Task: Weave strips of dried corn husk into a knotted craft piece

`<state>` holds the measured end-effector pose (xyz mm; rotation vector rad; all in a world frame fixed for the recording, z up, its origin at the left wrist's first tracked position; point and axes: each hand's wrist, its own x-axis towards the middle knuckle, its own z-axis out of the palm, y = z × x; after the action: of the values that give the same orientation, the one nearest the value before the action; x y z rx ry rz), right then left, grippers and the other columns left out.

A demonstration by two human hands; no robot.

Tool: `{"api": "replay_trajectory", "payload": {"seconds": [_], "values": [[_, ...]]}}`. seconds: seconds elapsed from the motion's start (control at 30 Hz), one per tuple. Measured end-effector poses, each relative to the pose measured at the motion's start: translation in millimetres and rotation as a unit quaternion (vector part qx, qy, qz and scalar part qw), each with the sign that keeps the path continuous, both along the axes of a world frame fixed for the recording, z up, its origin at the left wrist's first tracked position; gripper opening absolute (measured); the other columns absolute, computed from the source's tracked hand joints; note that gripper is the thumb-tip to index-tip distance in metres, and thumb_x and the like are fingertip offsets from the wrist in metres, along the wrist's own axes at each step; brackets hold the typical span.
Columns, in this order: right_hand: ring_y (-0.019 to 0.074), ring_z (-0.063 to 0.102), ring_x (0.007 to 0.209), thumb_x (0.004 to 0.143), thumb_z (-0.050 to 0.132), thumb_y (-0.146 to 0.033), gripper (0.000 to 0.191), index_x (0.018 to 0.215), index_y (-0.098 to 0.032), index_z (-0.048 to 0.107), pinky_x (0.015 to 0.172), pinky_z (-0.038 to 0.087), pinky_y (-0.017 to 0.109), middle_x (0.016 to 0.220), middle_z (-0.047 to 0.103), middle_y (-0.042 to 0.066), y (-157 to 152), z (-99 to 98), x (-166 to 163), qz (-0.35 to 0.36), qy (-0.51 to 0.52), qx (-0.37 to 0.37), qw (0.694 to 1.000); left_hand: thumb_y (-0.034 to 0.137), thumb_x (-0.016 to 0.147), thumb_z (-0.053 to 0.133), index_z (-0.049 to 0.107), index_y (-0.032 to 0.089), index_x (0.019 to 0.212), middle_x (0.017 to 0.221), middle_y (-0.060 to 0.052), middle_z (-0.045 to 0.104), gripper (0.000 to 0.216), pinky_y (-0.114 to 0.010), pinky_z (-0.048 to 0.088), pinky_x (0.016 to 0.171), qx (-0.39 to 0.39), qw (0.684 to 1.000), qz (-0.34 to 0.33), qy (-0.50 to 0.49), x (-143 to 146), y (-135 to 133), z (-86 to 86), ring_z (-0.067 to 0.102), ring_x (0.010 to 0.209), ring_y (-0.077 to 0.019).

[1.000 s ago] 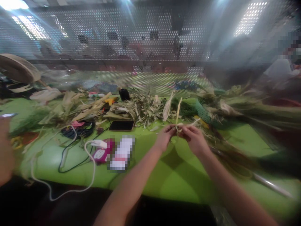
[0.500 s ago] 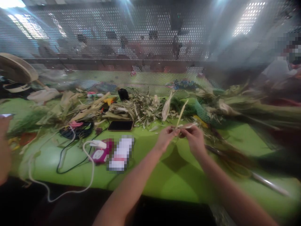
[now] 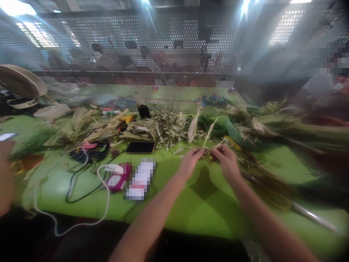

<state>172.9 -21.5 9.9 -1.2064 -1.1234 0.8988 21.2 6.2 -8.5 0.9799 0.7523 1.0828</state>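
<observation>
My left hand (image 3: 191,159) is closed, its thumb and fingers pinching a narrow pale-yellow strip of dried husk (image 3: 209,133) that points up and slightly right. Just to its right, my right hand (image 3: 225,158) is also closed in a pinch, with a thin pale husk piece (image 3: 219,144) showing at its fingertips. A small gap separates the two hands, and they are held over the green tabletop (image 3: 174,214). Beyond them stands a broad dried corn husk (image 3: 194,127) in front of a heap of husk scraps (image 3: 170,127).
Left of my arms lie a dark phone (image 3: 140,147), a lit phone (image 3: 140,180), a magenta power bank (image 3: 119,180) and a white cable (image 3: 107,203). A fan (image 3: 23,82) stands far left, near another person's hand (image 3: 5,174). Scissors (image 3: 280,198) and a green mesh basket (image 3: 234,131) are rightward.
My hands have drawn slightly apart, opening a small gap between the fingertips. The upright strip stays with my left hand. The view has shifted a little.
</observation>
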Motion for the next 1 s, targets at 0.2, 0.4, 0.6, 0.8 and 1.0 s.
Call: {"api": "replay_trajectory", "payload": {"seconds": [0.2,0.4,0.6,0.8,1.0], "values": [[0.0156,0.06,0.064,0.087,0.063,-0.036,0.016,0.084,-0.02,0.065,0.059,0.047,0.028,0.078,0.066,0.003,-1,-3.9,12,-0.064,-0.324,0.149,0.932,0.036,0.063,0.083,0.076,0.014,0.085,0.08,-0.003,0.069,0.032,-0.021,0.039,0.06,-0.089,0.991,0.055,-0.083,-2,6,2.6,0.053,0.064,-0.0073],[0.0207,0.063,0.085,0.088,0.062,-0.024,0.006,0.088,-0.023,0.067,0.074,0.048,0.032,0.095,0.068,0.008,0,-11.4,12,-0.069,-0.549,0.283,0.783,0.034,0.061,0.084,0.075,0.014,0.086,0.074,-0.001,0.065,0.033,-0.019,0.036,0.054,-0.114,0.983,0.049,-0.134,-4,5,3.9,0.05,0.058,-0.004],[0.0201,0.063,0.089,0.09,0.062,-0.021,0.024,0.111,-0.027,0.068,0.077,0.045,0.033,0.099,0.071,0.006,-3,-20.7,6,-0.031,-0.584,0.331,0.74,0.032,0.06,0.085,0.075,0.014,0.086,0.073,0.0,0.062,0.033,-0.02,0.036,0.055,-0.122,0.979,0.063,-0.154,-4,4,3.8,0.048,0.059,-0.0046],[0.0196,0.065,0.093,0.09,0.061,-0.018,0.032,0.118,-0.033,0.07,0.079,0.044,0.034,0.106,0.075,0.003,-12,-15.1,6,-0.02,-0.581,0.36,0.73,0.032,0.068,0.078,0.074,0.014,0.086,0.072,-0.001,0.061,0.026,-0.022,0.034,0.059,-0.055,0.995,0.06,-0.054,1,5,-5.0,0.044,0.061,-0.0072],[0.0227,0.065,0.097,0.093,0.059,-0.024,0.026,0.113,-0.032,0.072,0.086,0.047,0.04,0.114,0.075,0.003,-7,-2.7,11,-0.029,-0.471,0.291,0.832,0.036,0.074,0.072,0.072,0.016,0.078,0.074,-0.002,0.065,0.021,-0.026,0.037,0.067,0.08,0.993,0.031,0.087,-2,9,-7.5,0.051,0.07,-0.0133]]}}
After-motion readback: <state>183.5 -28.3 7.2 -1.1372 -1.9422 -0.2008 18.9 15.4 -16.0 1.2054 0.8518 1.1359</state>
